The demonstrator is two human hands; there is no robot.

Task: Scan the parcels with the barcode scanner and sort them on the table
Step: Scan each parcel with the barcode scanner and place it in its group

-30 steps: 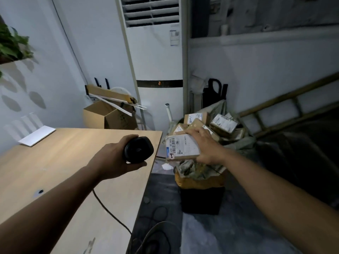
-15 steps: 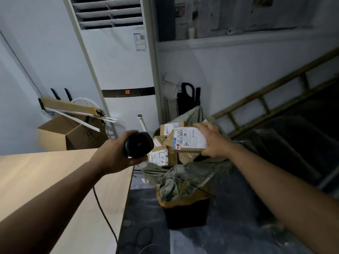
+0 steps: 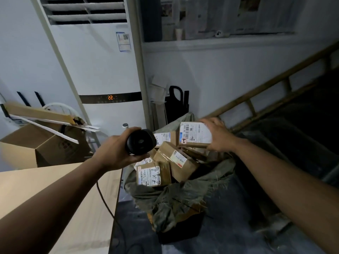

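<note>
Your left hand (image 3: 113,153) has its fingers wrapped round the rounded matte-black barcode scanner (image 3: 140,142), arm stretched over the corner of the pale wooden desk (image 3: 55,189). Your right hand (image 3: 217,135) clasps one flat brown cardboard parcel (image 3: 195,134) by its edge, white label facing you, above at least four taped boxes (image 3: 172,162) heaped in a crumpled grey-green sack (image 3: 179,198).

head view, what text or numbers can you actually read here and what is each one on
"22" in orange on the dark display strip of the air conditioner.
"530-D5 A68", roughly, printed sideways beside the barcode on the label of the held parcel in the right hand.
Handwritten marks on the label of the front parcel in the sack: not legible.
Sticker on the air conditioner, other parcel labels, wall papers: too small or blurred.
</note>
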